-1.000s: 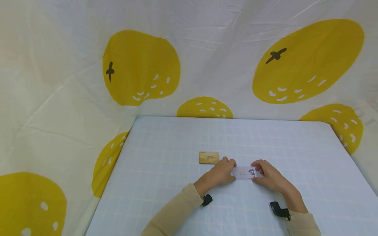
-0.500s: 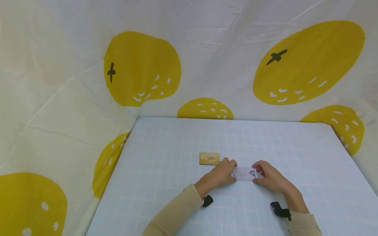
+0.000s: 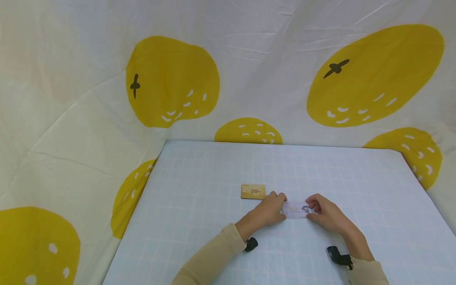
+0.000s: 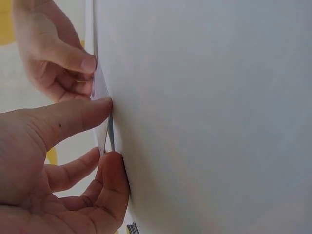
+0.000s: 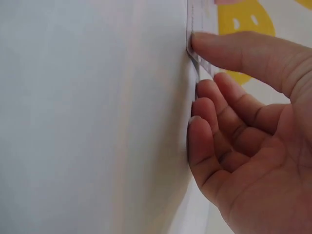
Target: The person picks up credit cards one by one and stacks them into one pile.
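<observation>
A pale lilac card (image 3: 295, 210) with gold print and a dark figure at its right end lies low over the table between both hands. My left hand (image 3: 268, 209) pinches its left end, thumb on the near corner and a finger on the far one. At the opposite end my right hand (image 3: 325, 213) does the same, its thumb (image 5: 219, 48) on the card's corner in the right wrist view and its other fingers curled by the tabletop. From the left wrist view, the card (image 4: 101, 87) is seen nearly edge-on. A gold card (image 3: 253, 191) lies just beyond my left hand.
A pale blue checked cloth (image 3: 199, 170) covers the table. Behind and to the left hangs a white curtain (image 3: 263, 71) printed with yellow fruit. Black wrist cameras (image 3: 339, 256) stick out at both beige cuffs.
Both hands keep their hold on the lilac card's ends. Everything sits a few pixels further right in the head view, and the gold card keeps its place on the table.
</observation>
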{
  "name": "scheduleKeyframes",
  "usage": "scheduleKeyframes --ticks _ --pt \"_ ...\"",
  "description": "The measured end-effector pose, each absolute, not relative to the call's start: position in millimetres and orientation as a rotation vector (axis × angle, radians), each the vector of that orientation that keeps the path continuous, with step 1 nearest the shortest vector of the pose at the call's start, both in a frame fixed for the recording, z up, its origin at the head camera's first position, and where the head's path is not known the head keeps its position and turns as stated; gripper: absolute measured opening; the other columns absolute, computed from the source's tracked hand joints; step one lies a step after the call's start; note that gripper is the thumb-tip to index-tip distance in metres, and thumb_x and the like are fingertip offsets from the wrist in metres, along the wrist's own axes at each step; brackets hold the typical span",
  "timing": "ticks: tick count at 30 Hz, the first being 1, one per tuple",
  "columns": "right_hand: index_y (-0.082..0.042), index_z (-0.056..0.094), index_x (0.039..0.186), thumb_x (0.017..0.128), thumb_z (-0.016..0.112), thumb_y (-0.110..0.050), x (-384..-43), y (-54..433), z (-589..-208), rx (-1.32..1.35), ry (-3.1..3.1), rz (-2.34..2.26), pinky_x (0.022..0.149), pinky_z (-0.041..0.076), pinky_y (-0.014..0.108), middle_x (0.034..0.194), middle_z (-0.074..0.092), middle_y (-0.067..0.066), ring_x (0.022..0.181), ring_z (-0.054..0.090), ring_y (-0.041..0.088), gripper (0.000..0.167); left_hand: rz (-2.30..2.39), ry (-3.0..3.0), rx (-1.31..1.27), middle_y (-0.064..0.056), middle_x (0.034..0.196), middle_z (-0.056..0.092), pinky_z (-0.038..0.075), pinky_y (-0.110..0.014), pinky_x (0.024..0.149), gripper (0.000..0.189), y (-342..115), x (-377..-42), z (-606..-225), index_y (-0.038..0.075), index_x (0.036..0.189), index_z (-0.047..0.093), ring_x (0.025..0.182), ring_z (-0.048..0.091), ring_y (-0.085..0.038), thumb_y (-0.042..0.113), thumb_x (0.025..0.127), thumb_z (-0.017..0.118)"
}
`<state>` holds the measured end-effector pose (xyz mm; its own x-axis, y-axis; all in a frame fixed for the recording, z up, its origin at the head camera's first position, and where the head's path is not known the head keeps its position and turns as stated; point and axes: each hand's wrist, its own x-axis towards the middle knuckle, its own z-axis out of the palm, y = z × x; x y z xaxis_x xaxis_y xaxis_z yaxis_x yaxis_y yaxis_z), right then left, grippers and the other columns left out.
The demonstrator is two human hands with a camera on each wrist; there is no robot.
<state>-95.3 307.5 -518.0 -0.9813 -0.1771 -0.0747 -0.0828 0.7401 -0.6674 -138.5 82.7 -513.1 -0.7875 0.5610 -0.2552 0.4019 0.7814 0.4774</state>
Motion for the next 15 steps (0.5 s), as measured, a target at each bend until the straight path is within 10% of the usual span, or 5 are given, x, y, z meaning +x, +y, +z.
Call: scheduleKeyframes --ticks 15 --pt "0.003 0.063 0.117 0.093 0.071 -0.011 -93.4 303.5 -514.7 -0.051 2.813 -1.141 0.071 0.053 0.027 0.098 0.067 0.007 0.088 0.065 0.022 0.029 0.953 2.427 0.541 0.001 0.116 0.059 0.050 -0.024 0.081 0.070 72.7 -136.1 -513.4 0.007 0.143 0.050 0.093 0.055 -0.005 0.040 0.087 0.078"
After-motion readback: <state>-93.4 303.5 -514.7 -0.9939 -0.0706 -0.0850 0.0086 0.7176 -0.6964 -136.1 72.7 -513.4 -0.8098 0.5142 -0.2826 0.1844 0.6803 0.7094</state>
